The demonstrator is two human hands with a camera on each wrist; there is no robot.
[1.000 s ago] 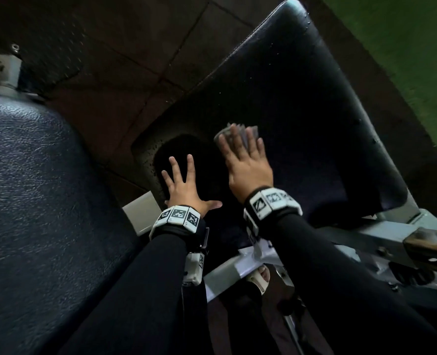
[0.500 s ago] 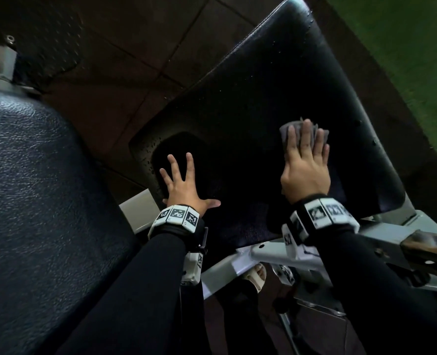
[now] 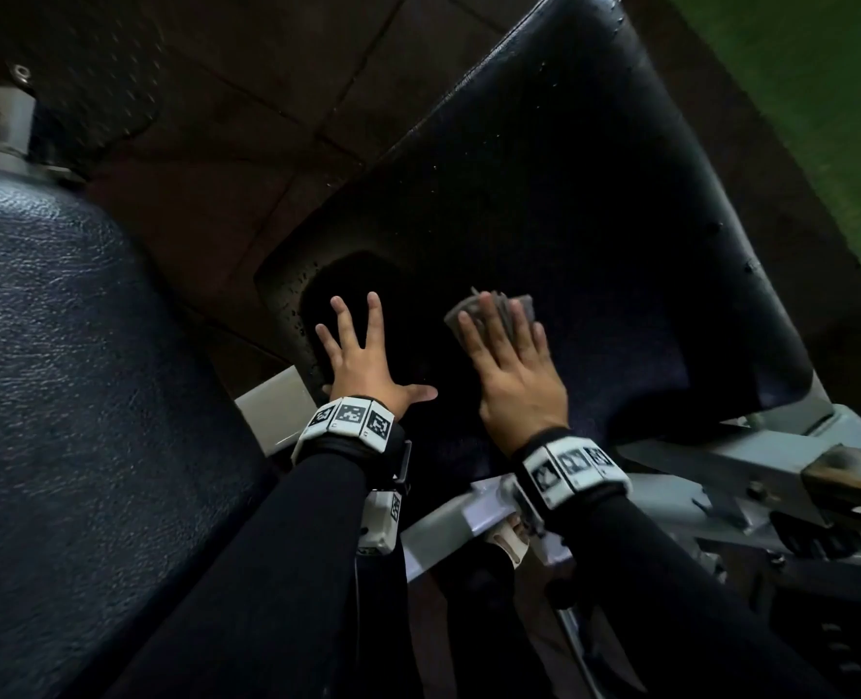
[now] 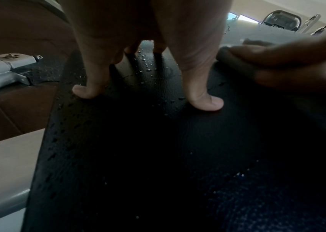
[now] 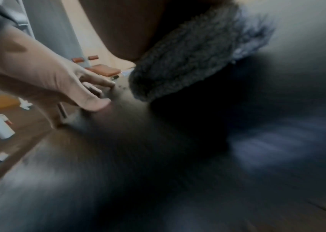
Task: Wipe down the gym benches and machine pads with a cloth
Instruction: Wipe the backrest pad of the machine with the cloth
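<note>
Because the soft, light grey fleecy cloth (image 3: 494, 315) bunches easily, the right hand (image 3: 514, 375) pins it under flat, together-pressed fingers (image 3: 499, 320) on the wet, slick black vinyl seat pad (image 3: 569, 204), while the left hand (image 3: 363, 365), at its 9 o'clock, braces with fingers spread.

head: overhead, facing down | wrists: close, low along black pad (image 3: 544, 204) | shared: pad

Black seat pad (image 3: 595, 234) broad and bare ahead and to right of right hand (image 3: 514, 375); open run toward far edge. Left hand (image 3: 363, 365) flat on pad just beside it, blocks leftward pass. Large padded backrest (image 3: 75, 396) walls off left side. Grey metal frame (image 3: 751, 461) hems near-right edge.
</note>
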